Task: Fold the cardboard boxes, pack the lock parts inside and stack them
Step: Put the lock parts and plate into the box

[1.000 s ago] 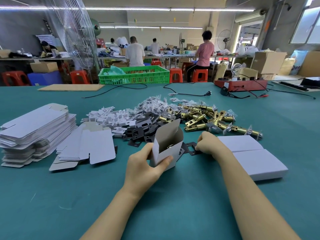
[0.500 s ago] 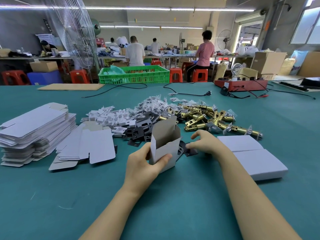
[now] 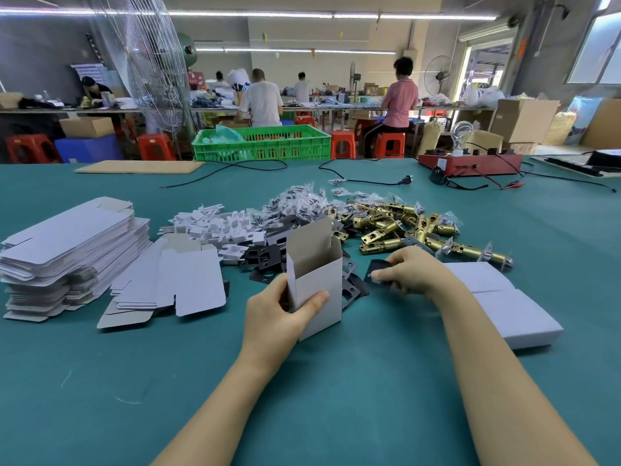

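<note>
Left hand [image 3: 277,317] gripped the folded box [image 3: 316,284], standing upright on the green table [image 3: 369,398] with its open mouth and raised flap facing up. Right hand [image 3: 408,270] pinched a black plate [image 3: 378,272] just right of the box, level with its upper half. Plate must travel left and up over the rim; right hand is the nearer one.

Black plate [image 3: 378,271] now lifted off pile
</note>
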`<state>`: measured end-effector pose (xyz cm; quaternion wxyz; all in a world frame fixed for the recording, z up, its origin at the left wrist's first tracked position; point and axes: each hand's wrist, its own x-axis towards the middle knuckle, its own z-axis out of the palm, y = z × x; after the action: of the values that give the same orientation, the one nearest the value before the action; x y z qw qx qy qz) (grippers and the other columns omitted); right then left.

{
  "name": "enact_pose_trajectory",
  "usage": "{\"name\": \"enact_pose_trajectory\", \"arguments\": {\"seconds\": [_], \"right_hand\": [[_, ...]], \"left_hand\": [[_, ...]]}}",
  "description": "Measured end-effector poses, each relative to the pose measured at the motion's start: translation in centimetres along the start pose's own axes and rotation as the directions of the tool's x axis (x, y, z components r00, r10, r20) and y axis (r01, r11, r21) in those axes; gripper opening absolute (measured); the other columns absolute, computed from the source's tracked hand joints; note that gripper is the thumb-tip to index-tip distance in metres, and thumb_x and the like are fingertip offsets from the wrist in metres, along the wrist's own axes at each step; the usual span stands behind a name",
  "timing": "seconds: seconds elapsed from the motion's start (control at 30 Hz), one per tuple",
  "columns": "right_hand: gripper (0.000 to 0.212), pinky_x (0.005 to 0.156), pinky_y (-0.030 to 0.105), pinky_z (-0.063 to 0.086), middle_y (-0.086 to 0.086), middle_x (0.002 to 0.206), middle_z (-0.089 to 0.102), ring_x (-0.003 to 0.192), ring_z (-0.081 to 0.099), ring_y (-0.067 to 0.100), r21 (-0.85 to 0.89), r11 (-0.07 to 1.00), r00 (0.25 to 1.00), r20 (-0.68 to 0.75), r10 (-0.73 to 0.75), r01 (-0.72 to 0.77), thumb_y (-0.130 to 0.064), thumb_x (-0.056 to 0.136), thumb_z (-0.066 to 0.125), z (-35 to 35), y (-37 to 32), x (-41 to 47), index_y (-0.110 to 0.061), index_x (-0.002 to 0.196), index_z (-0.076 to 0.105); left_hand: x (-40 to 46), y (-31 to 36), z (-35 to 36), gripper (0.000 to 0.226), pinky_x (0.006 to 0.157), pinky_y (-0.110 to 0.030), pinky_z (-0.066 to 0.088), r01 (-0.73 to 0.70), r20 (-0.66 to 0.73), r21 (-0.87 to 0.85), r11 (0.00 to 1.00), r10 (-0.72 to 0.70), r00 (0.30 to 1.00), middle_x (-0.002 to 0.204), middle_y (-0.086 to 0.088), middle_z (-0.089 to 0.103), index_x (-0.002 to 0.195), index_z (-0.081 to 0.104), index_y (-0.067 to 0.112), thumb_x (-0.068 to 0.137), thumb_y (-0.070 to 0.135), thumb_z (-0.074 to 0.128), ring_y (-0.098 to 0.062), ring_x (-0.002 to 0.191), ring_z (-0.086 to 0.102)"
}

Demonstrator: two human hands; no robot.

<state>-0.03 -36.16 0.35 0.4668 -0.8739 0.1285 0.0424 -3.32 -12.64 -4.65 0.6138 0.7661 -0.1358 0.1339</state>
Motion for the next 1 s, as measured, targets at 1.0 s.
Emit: {"name": "enact_pose_trajectory", "arguments": {"seconds": [1.0], "right_hand": [[0.004, 0.054, 0.014, 0.049, -0.006, 0.071, 0.071, 0.056, 0.064, 0.002, -0.252, 0.704, 0.748, 0.221, -0.626, 0.664, -0.016, 0.082, 0.071, -4.5, -10.8, -12.6, -0.016, 0.086, 0.072]], "left_hand": [[0.0, 0.8, -0.3, 0.033, 0.070, -0.016, 0.050, 0.073, 0.277, -0.223, 0.972, -0.009, 0.961, 0.093, 0.012, 0.074, 0.095, 0.075, 0.039, 0.064, 0.030, 0.081, -0.006, 0.085, 0.068]]}}
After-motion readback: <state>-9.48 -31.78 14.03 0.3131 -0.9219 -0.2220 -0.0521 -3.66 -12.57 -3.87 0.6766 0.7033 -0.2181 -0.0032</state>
